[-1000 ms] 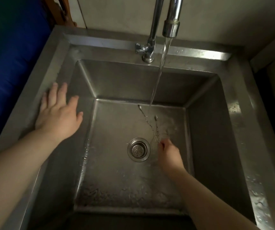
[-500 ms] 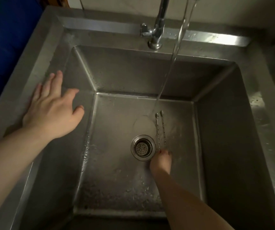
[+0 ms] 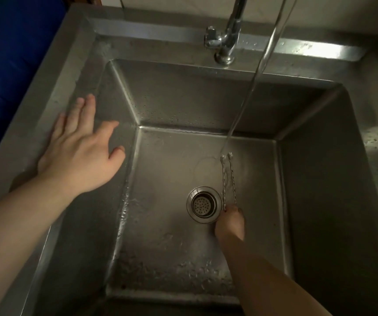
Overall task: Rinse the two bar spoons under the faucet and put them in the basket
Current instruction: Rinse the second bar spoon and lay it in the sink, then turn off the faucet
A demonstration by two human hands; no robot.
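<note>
Deep in the sink (image 3: 320,179), just right of the drain (image 3: 202,205), the right hand (image 3: 230,224) pinches the two spoons (image 3: 228,179) by their lower ends — twisted stems side by side, tips pointing away from the drain (toward the back wall). The water stream (image 3: 251,87) lands on those tips. The left hand (image 3: 80,156) lies spread and empty on the sink's left rim, far left of the drain — the faucet (image 3: 228,39) stands behind.
</note>
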